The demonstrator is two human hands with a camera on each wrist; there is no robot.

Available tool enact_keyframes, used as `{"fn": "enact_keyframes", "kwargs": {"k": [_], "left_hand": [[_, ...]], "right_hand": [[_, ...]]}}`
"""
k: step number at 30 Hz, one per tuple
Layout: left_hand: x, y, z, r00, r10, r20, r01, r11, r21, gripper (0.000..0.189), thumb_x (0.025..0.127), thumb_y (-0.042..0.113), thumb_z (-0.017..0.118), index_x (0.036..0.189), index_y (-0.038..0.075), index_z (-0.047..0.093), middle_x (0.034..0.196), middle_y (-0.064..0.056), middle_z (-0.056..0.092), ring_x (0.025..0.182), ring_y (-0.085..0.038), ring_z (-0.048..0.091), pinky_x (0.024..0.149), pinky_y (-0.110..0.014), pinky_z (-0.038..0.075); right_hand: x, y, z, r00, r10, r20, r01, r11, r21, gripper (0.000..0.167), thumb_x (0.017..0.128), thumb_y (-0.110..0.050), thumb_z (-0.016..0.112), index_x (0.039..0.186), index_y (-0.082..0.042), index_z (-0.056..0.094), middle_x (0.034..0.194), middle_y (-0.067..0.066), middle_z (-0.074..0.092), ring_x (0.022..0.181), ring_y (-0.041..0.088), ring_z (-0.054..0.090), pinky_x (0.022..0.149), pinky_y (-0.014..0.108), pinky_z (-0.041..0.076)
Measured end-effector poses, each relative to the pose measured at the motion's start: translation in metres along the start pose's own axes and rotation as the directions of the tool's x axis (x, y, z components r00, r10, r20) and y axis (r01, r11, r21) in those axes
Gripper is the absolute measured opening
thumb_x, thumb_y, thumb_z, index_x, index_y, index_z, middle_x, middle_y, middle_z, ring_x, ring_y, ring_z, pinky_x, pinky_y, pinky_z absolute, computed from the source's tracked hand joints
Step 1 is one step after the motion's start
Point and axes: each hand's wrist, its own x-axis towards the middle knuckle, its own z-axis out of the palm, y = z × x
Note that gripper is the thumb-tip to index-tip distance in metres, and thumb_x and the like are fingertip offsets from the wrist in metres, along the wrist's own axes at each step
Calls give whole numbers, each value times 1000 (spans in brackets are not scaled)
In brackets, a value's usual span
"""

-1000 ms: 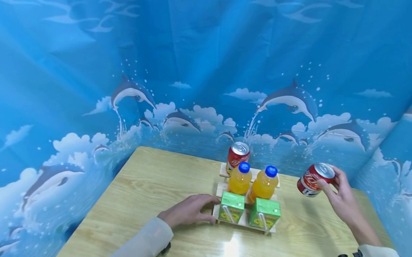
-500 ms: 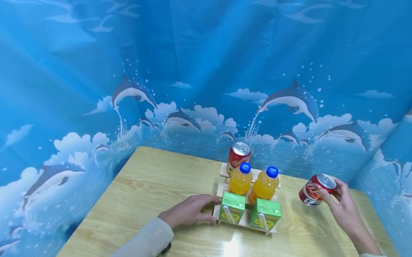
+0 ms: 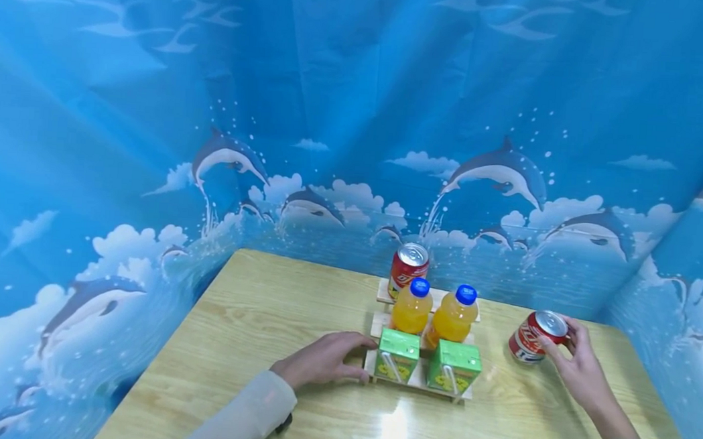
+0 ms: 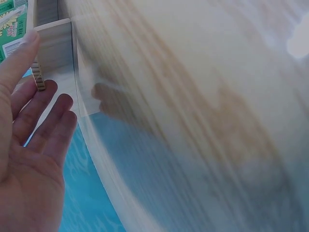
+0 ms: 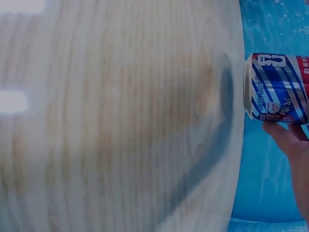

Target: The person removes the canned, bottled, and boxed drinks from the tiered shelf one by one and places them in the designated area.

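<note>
My right hand point(image 3: 584, 375) grips a red soda can point(image 3: 528, 338) by its side, thumb in front, at the right of the table. The can is slightly tilted, low over the wood; its blue striped side point(image 5: 280, 89) shows in the right wrist view. My left hand point(image 3: 325, 359) holds the left end of a small tiered wooden rack point(image 3: 437, 296), thumb at the front and fingers behind a leg point(image 4: 39, 77). Two green juice boxes point(image 3: 397, 356) stand on the lowest tier. Behind them are two orange drink bottles point(image 3: 411, 314) with blue caps. Another red can point(image 3: 407, 273) is on the top tier, at the left.
The wooden table point(image 3: 249, 307) reaches back to a blue dolphin-print curtain point(image 3: 344, 145), which also hangs along both sides. Bare tabletop lies between the rack and the held can.
My right hand has lowered the can toward the table, with a slight drift to the right at first. The left hand has stayed at the rack, and the drinks there have not moved.
</note>
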Motion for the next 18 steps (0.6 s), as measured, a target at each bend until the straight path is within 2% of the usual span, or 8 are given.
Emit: {"fn": "enact_keyframes", "kwargs": {"k": [2, 6, 8, 11, 18], "left_hand": [[0, 0, 0, 1000, 2, 0, -2, 1000, 2, 69, 95, 59, 76, 155, 31, 58, 158, 13, 60, 148, -12, 55, 128, -42, 46], [-1, 0, 0, 1000, 5, 3, -5, 1000, -3, 68, 96, 59, 76, 155, 31, 58, 157, 13, 60, 148, -12, 55, 127, -41, 47], [-1, 0, 0, 1000, 3, 4, -3, 1000, -7, 68, 96, 60, 75, 155, 31, 58, 157, 13, 60, 148, -12, 55, 127, -41, 47], [-1, 0, 0, 1000, -2, 5, 2, 1000, -12, 68, 95, 60, 76, 155, 32, 58, 157, 14, 60, 147, -12, 56, 127, -41, 48], [-1, 0, 0, 1000, 5, 4, -5, 1000, -9, 68, 96, 61, 75, 155, 32, 58, 157, 13, 60, 147, -12, 56, 127, -42, 48]], "right_hand": [[-1, 2, 1, 1000, -2, -10, 2, 1000, 0, 72, 113, -18, 61, 164, 8, 17, 151, 20, 43, 131, -15, 38, 91, -6, 41], [-2, 5, 3, 999, -21, -40, 22, 1000, 15, 71, 112, -16, 63, 163, 7, 20, 140, -16, 44, 124, -21, 38, 91, -6, 40], [-3, 6, 4, 998, -27, -49, 29, 999, 29, 70, 111, -14, 65, 163, 7, 21, 135, -28, 40, 121, -23, 38, 91, -5, 40], [-4, 7, 6, 998, -33, -58, 35, 999, 38, 70, 110, -13, 66, 162, 6, 23, 133, -33, 39, 119, -23, 38, 91, -5, 40], [-5, 11, 7, 999, 14, -49, -12, 999, 42, 73, 110, -16, 67, 163, 7, 21, 133, -33, 38, 118, -22, 37, 90, -5, 40]]}}
